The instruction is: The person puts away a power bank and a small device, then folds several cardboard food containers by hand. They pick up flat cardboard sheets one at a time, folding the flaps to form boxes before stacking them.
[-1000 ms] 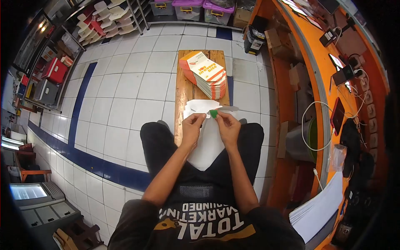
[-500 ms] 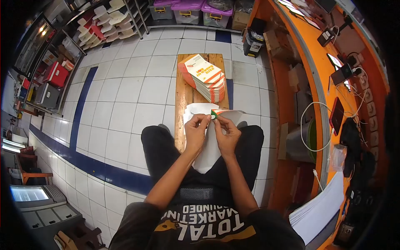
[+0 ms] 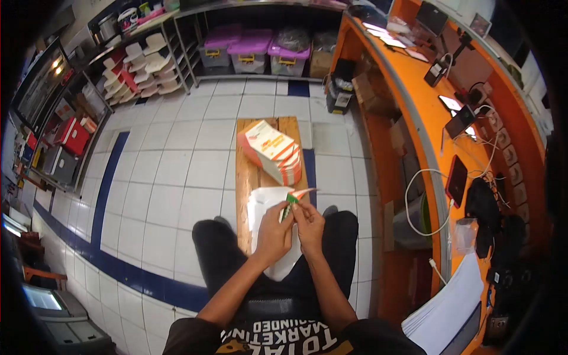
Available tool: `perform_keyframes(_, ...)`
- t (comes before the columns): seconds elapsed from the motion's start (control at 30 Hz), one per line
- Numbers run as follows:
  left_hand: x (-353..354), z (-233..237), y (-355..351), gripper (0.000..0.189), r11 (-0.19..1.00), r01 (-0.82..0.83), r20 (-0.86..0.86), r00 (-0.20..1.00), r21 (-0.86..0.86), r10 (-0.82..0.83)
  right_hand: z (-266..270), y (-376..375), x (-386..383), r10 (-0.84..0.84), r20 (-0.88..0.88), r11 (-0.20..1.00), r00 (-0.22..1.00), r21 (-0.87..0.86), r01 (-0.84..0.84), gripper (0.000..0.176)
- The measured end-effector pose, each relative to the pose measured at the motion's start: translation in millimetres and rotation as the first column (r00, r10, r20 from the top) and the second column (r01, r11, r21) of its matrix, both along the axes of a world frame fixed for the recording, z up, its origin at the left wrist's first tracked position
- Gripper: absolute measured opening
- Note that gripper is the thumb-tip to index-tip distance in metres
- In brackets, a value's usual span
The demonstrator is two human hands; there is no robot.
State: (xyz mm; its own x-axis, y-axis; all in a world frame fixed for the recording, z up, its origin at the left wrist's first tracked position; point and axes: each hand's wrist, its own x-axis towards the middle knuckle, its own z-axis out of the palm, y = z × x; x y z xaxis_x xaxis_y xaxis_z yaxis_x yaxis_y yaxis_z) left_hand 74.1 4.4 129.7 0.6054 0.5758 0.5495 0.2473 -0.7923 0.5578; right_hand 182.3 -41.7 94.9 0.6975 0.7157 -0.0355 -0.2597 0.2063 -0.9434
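Observation:
My left hand (image 3: 274, 235) and my right hand (image 3: 309, 227) meet over the near end of a wooden bench (image 3: 243, 213). Their fingertips pinch a small green piece (image 3: 291, 199) that looks like a sticker or a bit of tape; its exact kind is not clear. Under and around the hands lies white folded card (image 3: 259, 200), with an orange-and-white edge showing just beyond the right fingers. A stack of printed orange-and-white folded cartons (image 3: 272, 148) sits farther along the bench. The fingers partly hide both the green piece and the card.
An orange counter (image 3: 408, 106) runs along the right, bearing a red-edged phone (image 3: 457, 180), a looped white cable (image 3: 408, 204) and a pile of white sheets (image 3: 444, 299). Purple-lidded bins (image 3: 250, 50) stand at the back. A black bin (image 3: 340, 94) is near the counter.
The view has tilted up, so the bench and hands sit lower in the picture. Both hands still pinch the green piece, which now shows more of its green face.

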Motion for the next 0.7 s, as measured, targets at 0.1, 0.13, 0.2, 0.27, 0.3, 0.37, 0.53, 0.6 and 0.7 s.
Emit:
perform_keyframes(0.1,0,18,-12,0.041,0.993,0.095,-0.022,0.995,-0.066,-0.097,11,-3,17,0.017,-0.178,0.990,0.984,-0.136,-0.042,0.021)
perform_keyframes(0.13,-2,23,-20,0.041,0.994,0.100,-0.013,0.995,-0.052,-0.101,13,-2,24,0.015,-0.167,0.992,0.986,-0.124,-0.036,0.021)
perform_keyframes(0.2,-7,26,-39,0.041,0.963,-0.123,-0.077,0.991,-0.241,0.107,22,-3,33,-0.125,0.039,0.978,0.991,-0.161,0.129,0.024)
perform_keyframes(0.27,-18,17,-38,0.035,0.948,-0.110,-0.156,0.986,-0.300,0.065,34,-1,42,-0.191,-0.055,0.977,0.980,-0.105,0.185,0.025)
perform_keyframes(0.3,-23,17,-37,0.029,0.926,-0.109,-0.236,0.972,-0.361,0.022,40,-1,43,-0.210,-0.046,0.977,0.977,-0.054,0.208,0.025)
perform_keyframes(0.37,-22,21,-33,0.022,0.963,-0.144,-0.206,0.974,-0.228,0.097,53,-6,37,-0.151,0.014,0.988,0.988,-0.016,0.151,0.023)
perform_keyframes(0.53,-22,25,-21,0.017,0.990,-0.139,-0.126,0.983,-0.015,0.136,64,-14,7,0.137,0.564,0.961,0.814,-0.275,0.029,0.033)
perform_keyframes(0.6,-24,32,-14,0.020,0.998,-0.052,-0.035,0.998,0.026,0.053,44,-15,12,0.150,0.391,0.975,0.908,-0.213,-0.069,0.027)
perform_keyframes(0.7,-30,30,-7,0.017,0.990,0.007,0.044,0.999,-0.140,-0.001,49,-21,15,0.162,0.203,0.974,0.966,-0.190,-0.124,0.022)
